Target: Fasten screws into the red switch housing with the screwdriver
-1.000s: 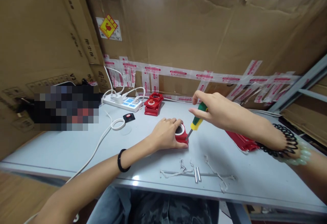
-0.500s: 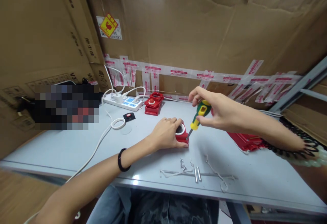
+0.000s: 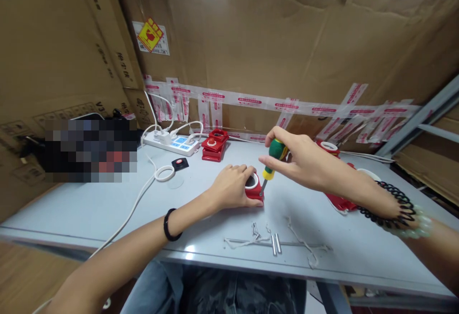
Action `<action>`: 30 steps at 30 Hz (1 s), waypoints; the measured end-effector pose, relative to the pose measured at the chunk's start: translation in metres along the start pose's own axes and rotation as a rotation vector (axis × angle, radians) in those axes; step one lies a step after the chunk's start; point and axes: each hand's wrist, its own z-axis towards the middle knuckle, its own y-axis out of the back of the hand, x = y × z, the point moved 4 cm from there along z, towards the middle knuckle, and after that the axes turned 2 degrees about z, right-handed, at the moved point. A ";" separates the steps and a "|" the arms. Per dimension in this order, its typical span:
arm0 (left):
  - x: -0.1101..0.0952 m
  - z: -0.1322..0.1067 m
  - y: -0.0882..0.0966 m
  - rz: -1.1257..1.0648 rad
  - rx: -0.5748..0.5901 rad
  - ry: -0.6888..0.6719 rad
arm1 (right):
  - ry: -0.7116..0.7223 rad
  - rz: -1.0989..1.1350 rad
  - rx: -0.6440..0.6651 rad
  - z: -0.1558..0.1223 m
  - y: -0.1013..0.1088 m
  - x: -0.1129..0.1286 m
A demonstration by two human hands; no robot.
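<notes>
My left hand [image 3: 231,187] presses down on a small red housing [image 3: 255,192] with a white ring on top, holding it against the grey table [image 3: 107,204]. My right hand [image 3: 304,161] grips a green and yellow screwdriver [image 3: 271,158] by its handle. The shaft slants down and its tip rests on the right side of the red housing. A few loose screws and metal pins [image 3: 267,237] lie just in front of the housing, among bits of white string.
More red housings [image 3: 214,144] are stacked at the back, beside a white power strip [image 3: 172,143] whose cable [image 3: 143,192] runs toward the left front edge. Other red parts [image 3: 339,201] lie under my right forearm. Cardboard walls [image 3: 272,41] surround the table.
My right hand has turned the screwdriver handle and shifted slightly left; the tip stays on the red housing. My left hand has not moved.
</notes>
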 end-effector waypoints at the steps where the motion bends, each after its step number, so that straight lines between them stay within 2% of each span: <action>1: 0.000 0.000 0.000 -0.003 0.001 -0.001 | -0.021 0.010 -0.014 0.000 0.000 -0.001; 6: 0.000 0.001 0.000 -0.012 0.019 0.010 | 0.032 0.091 0.003 0.000 0.000 0.001; 10: 0.000 0.001 0.001 -0.011 0.010 0.004 | 0.033 0.058 -0.073 0.000 0.001 0.002; 15: -0.001 0.000 0.002 -0.004 -0.003 -0.005 | 0.020 0.185 -0.038 -0.001 -0.004 -0.001; 20: -0.001 0.000 0.002 -0.006 0.000 0.004 | -0.007 0.115 -0.132 -0.002 -0.001 -0.004; 25: -0.001 0.000 0.001 -0.009 0.013 0.008 | -0.036 0.244 -0.080 -0.004 -0.004 -0.005; 27: -0.001 0.000 0.002 -0.006 0.009 0.008 | -0.048 0.216 -0.131 -0.004 -0.005 -0.006; 30: -0.001 0.000 0.002 -0.016 0.018 0.012 | -0.065 0.021 -0.271 -0.004 -0.004 -0.009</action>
